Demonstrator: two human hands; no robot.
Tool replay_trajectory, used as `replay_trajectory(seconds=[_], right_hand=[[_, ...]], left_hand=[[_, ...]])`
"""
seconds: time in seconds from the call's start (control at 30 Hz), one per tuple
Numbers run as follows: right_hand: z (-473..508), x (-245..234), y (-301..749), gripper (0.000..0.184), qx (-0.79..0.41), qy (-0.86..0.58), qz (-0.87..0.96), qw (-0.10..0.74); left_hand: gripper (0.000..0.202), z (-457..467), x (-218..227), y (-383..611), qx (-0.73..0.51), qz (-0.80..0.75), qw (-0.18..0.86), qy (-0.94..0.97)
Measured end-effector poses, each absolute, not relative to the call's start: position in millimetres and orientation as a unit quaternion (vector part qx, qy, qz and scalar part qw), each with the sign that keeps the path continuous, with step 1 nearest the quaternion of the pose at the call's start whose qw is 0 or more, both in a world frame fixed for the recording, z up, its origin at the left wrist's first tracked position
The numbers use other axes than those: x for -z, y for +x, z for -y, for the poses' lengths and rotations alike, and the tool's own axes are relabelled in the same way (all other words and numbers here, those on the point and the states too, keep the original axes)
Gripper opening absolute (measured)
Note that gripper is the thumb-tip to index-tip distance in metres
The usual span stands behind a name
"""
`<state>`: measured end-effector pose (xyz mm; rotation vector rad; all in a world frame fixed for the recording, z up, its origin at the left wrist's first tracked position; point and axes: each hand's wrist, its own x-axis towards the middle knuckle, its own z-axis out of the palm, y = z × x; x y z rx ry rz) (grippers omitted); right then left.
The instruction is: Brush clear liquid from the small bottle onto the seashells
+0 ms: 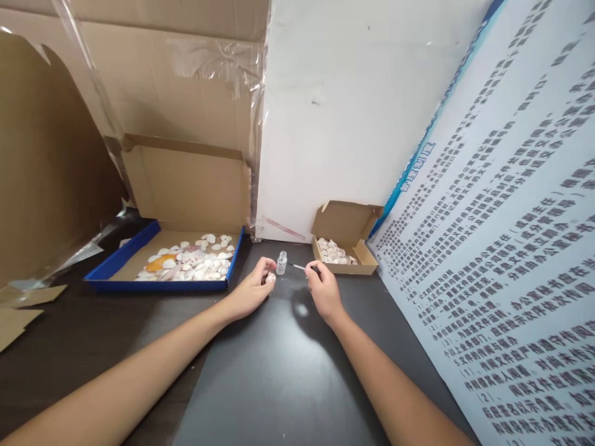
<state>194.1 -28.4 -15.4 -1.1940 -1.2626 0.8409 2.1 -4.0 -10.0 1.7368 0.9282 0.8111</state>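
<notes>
My left hand [255, 290] rests on the dark table [260, 371], its fingers pinched round a small pale shell [271, 279]. My right hand [321, 288] is closed on a thin brush [297, 267] whose tip points left toward a small clear glass bottle [281, 262]. The open bottle stands upright on the table between the two hands, just beyond them. The brush tip is a little to the right of the bottle, not in it.
A blue-edged cardboard tray [116, 263] at the left holds several white shells. A small open cardboard box [367, 266] with more shells stands at the right. A printed board [502, 248] leans along the right side. Cardboard sheets and a white wall close off the back.
</notes>
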Motion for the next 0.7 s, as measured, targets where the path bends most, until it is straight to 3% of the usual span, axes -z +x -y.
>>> replay_trajectory(seconds=[0.17, 0.37, 0.7], right_hand=[[33, 22, 194, 0.022, -0.342, -0.509, 0.586, 0.530], [41, 26, 185, 0.024, -0.336, -0.503, 0.666, 0.436], [41, 21, 187, 0.022, -0.327, -0.538, 0.654, 0.419]], left_hand=[[0.034, -2, 10, -1, -0.341, -0.318, 0.600, 0.650], [0.030, -5, 7, -8, -0.340, -0.308, 0.643, 0.613], [0.034, -10, 10, -9, -0.359, -0.301, 0.692, 0.549]])
